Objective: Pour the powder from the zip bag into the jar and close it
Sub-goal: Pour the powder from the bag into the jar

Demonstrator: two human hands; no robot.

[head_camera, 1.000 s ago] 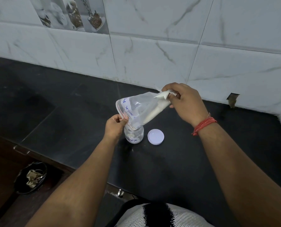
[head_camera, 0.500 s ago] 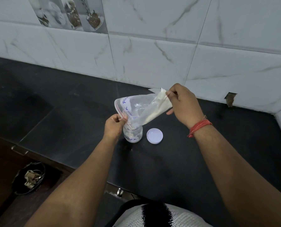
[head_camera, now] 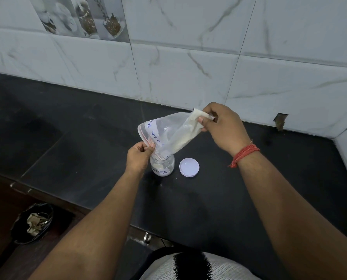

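Note:
A clear zip bag [head_camera: 166, 131] with blue writing and whitish powder is tilted mouth-down over a small glass jar [head_camera: 163, 165] on the black counter [head_camera: 87, 150]. The bag's open corner dips into the jar's mouth. My left hand [head_camera: 138, 157] pinches the bag's zip edge just left of the jar. My right hand [head_camera: 222, 127] pinches the bag's raised bottom corner, higher and to the right. Powder lies along the bag's lower fold and in the jar. The white lid [head_camera: 189, 167] lies upside down on the counter just right of the jar.
A white marble-tile wall [head_camera: 188, 67] runs along the back of the counter and turns forward at the far right. The counter's front edge runs diagonally at lower left, with a dark bin [head_camera: 33, 224] on the floor below it.
My right hand has shifted its pinch on the bag's bottom corner and holds it raised. The bag, jar and lid stay where they were.

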